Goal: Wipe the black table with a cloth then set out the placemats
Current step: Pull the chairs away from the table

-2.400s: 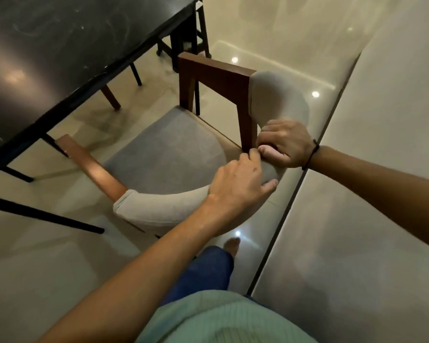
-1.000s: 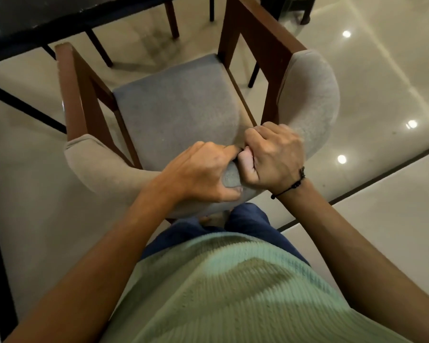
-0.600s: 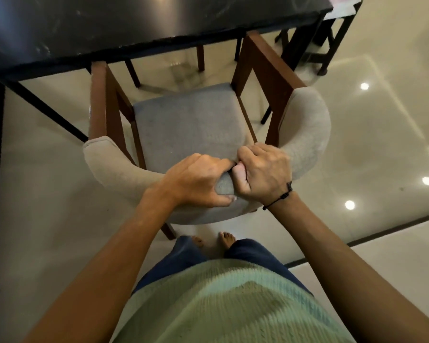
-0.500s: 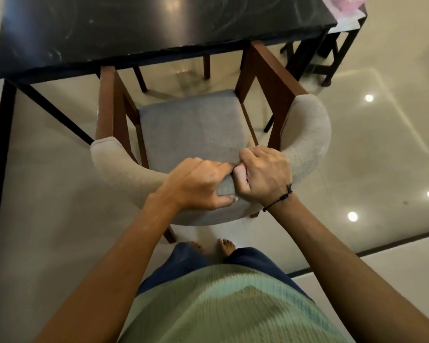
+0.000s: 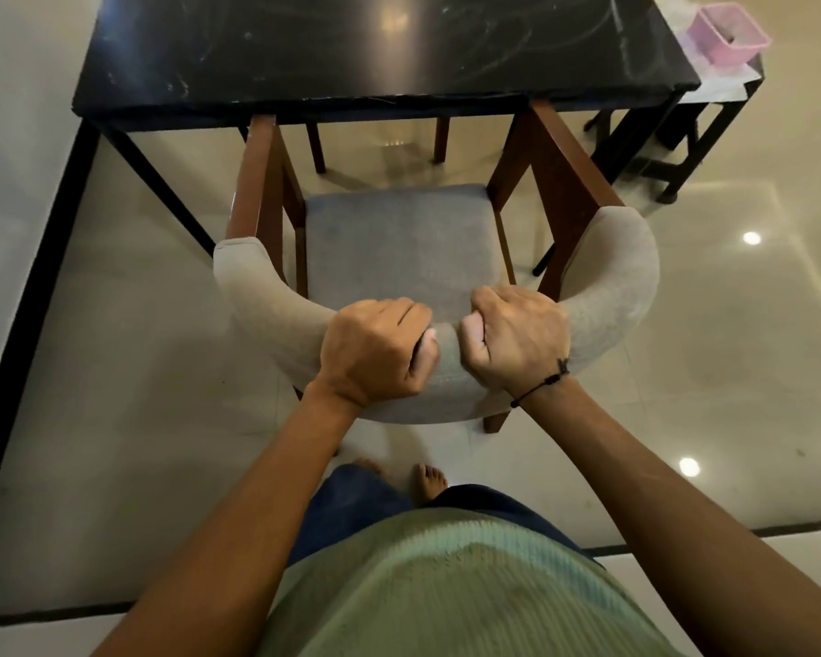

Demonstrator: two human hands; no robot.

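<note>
Hands: left [image 5: 373,353] & right [image 5: 517,336] grip clamped on chair backrest [image 5: 607,296]; pink basket [image 5: 726,33] (contents unclear) beside black table [image 5: 351,49].

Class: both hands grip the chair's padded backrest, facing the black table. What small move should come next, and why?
Probably push the chair forward: both the left hand and right hand grip its backrest, and only its armrest tips reach the black table edge.

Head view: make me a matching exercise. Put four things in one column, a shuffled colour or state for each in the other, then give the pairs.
1. table
2. basket
3. chair seat
4. hands: left hand, right hand

a. gripping the chair's padded backrest
b. pink
c. black, streaked with smears
d. grey fabric

Pairs: 1-c, 2-b, 3-d, 4-a
</note>
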